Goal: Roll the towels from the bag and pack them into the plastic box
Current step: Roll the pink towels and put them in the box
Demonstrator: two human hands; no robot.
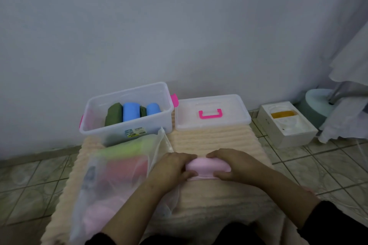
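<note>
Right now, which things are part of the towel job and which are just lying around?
Part of the job:
pink towel, being rolled by the left hand and right hand
bag with more towels
plastic box holding rolled green and blue towels
lid

Just lying around:
white carton
round stand base

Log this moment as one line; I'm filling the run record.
step: rolling | left hand + right hand: grip pink towel | plastic box: green, blue rolls | bag: more towels

Peach mat [219, 141], box [127, 125], lid [213, 123], bag [119, 175]
</note>
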